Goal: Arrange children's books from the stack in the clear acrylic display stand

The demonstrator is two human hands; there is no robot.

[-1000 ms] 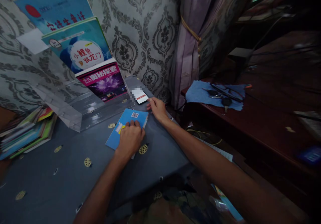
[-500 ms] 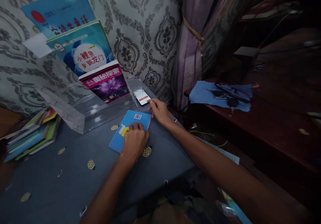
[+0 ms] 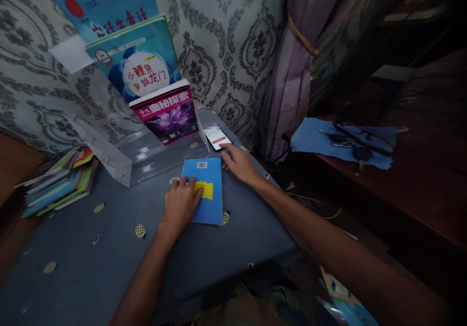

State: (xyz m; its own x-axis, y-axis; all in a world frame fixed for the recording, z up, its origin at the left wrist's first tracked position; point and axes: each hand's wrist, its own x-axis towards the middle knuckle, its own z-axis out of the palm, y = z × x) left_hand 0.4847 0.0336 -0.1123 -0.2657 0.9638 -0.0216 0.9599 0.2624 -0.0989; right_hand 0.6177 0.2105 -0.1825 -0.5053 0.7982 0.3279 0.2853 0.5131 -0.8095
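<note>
A thin blue book (image 3: 207, 190) lies back cover up on the grey-blue tablecloth (image 3: 109, 248), its barcode at the far end and a yellow patch in the middle. My left hand (image 3: 180, 205) rests flat on the book's left edge, fingers stretched toward the yellow patch. At the book's far right corner sits my right hand (image 3: 239, 163), fingers extended and touching the cover. Just beyond its fingertips a lit phone (image 3: 218, 139) lies on the cloth.
A clear acrylic stand (image 3: 124, 155) against the patterned wall holds three children's books (image 3: 146, 68). A stack of books (image 3: 60, 180) lies at the left. To the right are a purple curtain (image 3: 292, 73) and a dark wooden table (image 3: 383, 190) with a blue cloth (image 3: 314, 141) and keys.
The blue book has turned from slanted to nearly straight. My left hand has slid from its middle to its left edge, uncovering the yellow patch. The view has shifted left.
</note>
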